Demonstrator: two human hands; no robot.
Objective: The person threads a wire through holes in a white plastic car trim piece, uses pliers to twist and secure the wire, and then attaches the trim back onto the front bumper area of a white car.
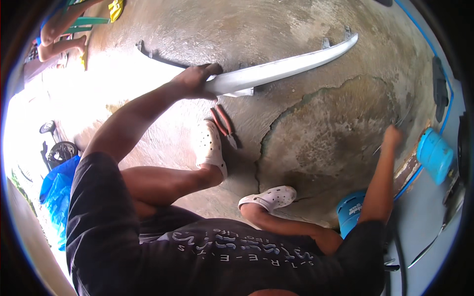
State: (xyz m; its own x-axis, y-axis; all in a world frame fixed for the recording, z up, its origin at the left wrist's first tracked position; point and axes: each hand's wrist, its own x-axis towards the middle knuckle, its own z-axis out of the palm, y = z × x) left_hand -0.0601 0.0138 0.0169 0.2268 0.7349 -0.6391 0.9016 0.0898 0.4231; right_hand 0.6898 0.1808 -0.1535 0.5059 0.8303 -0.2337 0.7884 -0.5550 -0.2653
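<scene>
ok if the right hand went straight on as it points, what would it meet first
Past the thin wire it seems to hold, the right hand has concrete floor ahead; the way looks free, though depth is unclear.

Six o'clock: upside-down pale lettering (242, 244) on a dark shirt (207, 274). Four o'clock: white print (355, 209) on a blue container (347, 223).

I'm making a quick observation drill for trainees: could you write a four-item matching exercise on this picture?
1. Left hand
2. Pliers
3. Right hand
4. Blue plastic

A. Lying on the floor beside a white clog
B. Near a black wheel, at the picture's left
C. Gripping the long white curved piece
D. Off to the person's right, apart from that white piece

Pairs: 1-C, 2-A, 3-D, 4-B
</scene>
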